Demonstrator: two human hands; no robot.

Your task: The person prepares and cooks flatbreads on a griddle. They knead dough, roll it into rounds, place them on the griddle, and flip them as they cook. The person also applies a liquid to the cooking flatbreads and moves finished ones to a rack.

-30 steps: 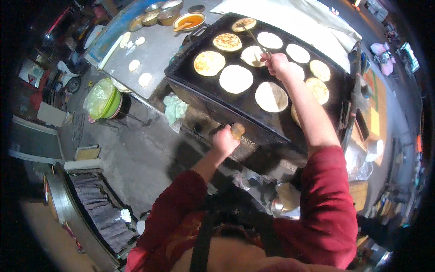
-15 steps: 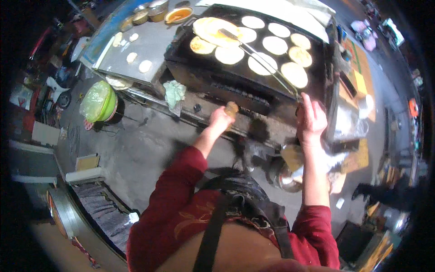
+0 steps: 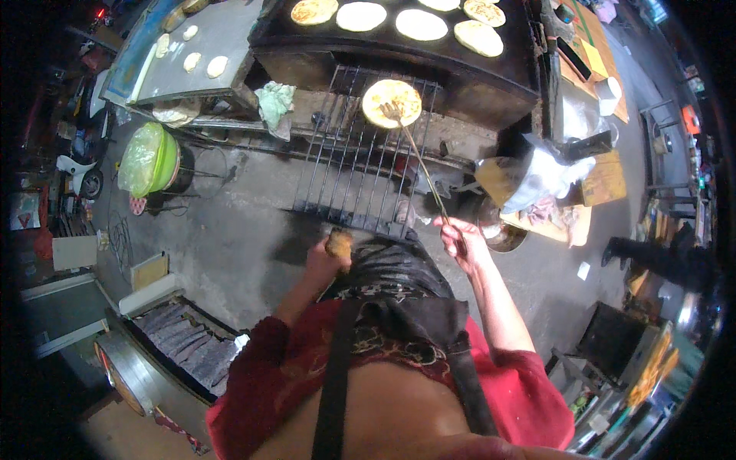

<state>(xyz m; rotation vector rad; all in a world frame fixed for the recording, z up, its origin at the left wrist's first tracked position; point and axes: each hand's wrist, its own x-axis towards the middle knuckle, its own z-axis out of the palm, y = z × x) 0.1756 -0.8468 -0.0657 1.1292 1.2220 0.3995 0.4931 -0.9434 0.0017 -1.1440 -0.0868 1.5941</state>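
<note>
My right hand (image 3: 465, 244) is closed around the handle end of long metal tongs (image 3: 422, 165). Their far tips rest on a round browned flatbread (image 3: 381, 98), which lies on a wire rack (image 3: 355, 153). This rack juts out from below the black griddle toward my waist. Close to its near left corner, my left hand (image 3: 325, 259) grips a tan-brown wad (image 3: 340, 244), perhaps a folded cloth; whether it touches the rack I cannot make out. Several pale and browned flatbreads (image 3: 422, 25) lie on the griddle (image 3: 376, 44), whose far part is out of view.
Dough balls (image 3: 217, 67) sit on the metal worktop (image 3: 170, 75) at left, near a pale green cloth (image 3: 274, 104). A green tub (image 3: 159, 157) under plastic stands below. At right are a white cup (image 3: 608, 90) and white plastic bags (image 3: 550, 178); a lidded metal drum (image 3: 126, 368) is lower left.
The rack has come out from under the griddle as my left hand drew back toward me. My right hand has moved down and left, and the tongs went from the griddle to the rack's flatbread.
</note>
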